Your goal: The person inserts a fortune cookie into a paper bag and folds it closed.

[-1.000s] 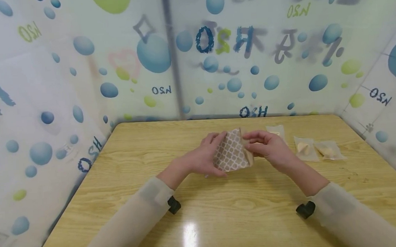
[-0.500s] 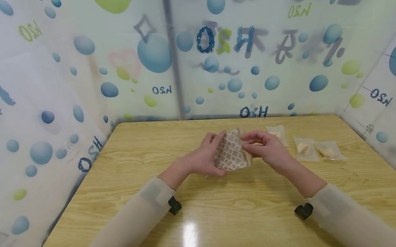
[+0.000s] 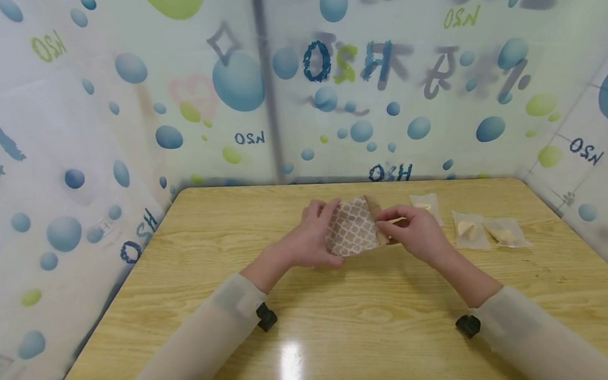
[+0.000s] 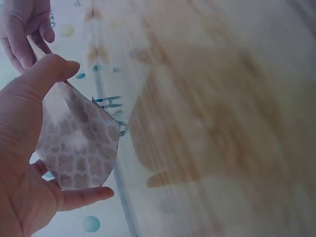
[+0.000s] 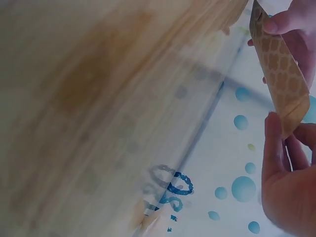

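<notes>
Glossy woodgrain (image 3: 377,326) underlies a lattice-patterned packet (image 3: 352,228) in both hands (image 3: 307,241) (image 3: 418,235).

Loads of bare table (image 3: 223,243) left of the left hand (image 3: 307,240), and more on the near side of both hands, between the forearms (image 3: 203,338). Going straight from one hand to the other is a no-go, the paper (image 3: 353,228) fills that gap. Right hand (image 3: 420,235) is tighter: one packet (image 3: 425,204) just beyond it, two more packets (image 3: 470,231) off to its right. Farther out, the wall (image 3: 251,164) blocks both hands.
</notes>
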`<move>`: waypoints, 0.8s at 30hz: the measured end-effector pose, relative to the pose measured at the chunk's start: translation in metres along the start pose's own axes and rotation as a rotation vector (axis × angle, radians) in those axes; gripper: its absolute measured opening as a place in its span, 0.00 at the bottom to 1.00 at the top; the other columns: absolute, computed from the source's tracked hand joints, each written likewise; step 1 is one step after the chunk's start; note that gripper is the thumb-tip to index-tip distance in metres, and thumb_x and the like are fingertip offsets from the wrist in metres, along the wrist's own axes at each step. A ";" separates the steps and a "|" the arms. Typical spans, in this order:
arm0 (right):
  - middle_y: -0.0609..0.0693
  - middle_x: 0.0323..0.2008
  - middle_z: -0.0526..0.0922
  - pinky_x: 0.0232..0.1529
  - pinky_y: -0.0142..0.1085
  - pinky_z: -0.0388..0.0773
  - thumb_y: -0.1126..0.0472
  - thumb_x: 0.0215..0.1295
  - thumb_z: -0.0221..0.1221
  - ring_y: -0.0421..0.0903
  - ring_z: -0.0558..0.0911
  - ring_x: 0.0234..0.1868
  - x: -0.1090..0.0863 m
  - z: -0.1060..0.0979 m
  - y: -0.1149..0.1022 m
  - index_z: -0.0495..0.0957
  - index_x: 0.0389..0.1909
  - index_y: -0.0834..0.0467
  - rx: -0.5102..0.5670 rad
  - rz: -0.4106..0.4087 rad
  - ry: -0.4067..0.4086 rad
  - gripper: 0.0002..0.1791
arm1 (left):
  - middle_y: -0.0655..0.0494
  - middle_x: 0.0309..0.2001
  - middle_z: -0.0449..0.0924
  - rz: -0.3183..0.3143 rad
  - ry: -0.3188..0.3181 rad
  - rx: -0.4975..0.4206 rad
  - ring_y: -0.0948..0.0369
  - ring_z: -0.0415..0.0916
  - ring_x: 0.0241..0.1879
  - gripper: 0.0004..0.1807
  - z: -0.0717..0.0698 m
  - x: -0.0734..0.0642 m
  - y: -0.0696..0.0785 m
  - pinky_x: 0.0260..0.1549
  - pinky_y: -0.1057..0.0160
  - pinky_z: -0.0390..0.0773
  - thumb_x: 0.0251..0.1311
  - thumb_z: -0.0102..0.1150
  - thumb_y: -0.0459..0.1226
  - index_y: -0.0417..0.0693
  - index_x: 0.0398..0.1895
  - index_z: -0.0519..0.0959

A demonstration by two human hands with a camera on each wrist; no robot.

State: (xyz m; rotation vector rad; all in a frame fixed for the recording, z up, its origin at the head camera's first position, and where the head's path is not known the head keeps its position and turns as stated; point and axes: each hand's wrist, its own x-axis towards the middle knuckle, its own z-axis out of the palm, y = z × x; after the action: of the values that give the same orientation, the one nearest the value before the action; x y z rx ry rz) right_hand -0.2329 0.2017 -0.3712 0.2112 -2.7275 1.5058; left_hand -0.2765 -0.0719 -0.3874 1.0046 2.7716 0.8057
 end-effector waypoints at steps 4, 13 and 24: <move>0.62 0.56 0.89 0.53 0.52 0.90 0.56 0.81 0.65 0.46 0.91 0.43 -0.001 0.001 -0.002 0.86 0.62 0.61 -0.005 0.016 -0.007 0.17 | 0.41 0.78 0.51 -0.029 0.018 0.029 0.45 0.56 0.76 0.72 0.000 -0.001 0.004 0.72 0.45 0.75 0.50 0.85 0.45 0.51 0.91 0.42; 0.62 0.63 0.85 0.40 0.37 0.84 0.54 0.80 0.65 0.58 0.86 0.57 0.002 0.005 -0.006 0.85 0.65 0.59 -0.074 0.019 0.016 0.20 | 0.40 0.77 0.52 0.000 0.025 0.103 0.41 0.55 0.78 0.71 0.001 -0.003 0.016 0.71 0.45 0.78 0.50 0.85 0.43 0.52 0.91 0.45; 0.60 0.60 0.87 0.56 0.42 0.82 0.53 0.83 0.62 0.56 0.82 0.63 0.009 0.006 -0.004 0.88 0.56 0.63 0.043 0.049 -0.048 0.18 | 0.40 0.78 0.54 0.013 0.025 0.162 0.38 0.55 0.79 0.70 0.004 -0.001 0.016 0.70 0.44 0.79 0.50 0.85 0.45 0.53 0.91 0.46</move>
State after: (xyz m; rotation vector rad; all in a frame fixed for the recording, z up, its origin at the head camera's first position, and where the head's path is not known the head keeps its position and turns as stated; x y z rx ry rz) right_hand -0.2406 0.1935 -0.3702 0.1856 -2.7589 1.5928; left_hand -0.2649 -0.0603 -0.3829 1.0452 2.8933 0.6073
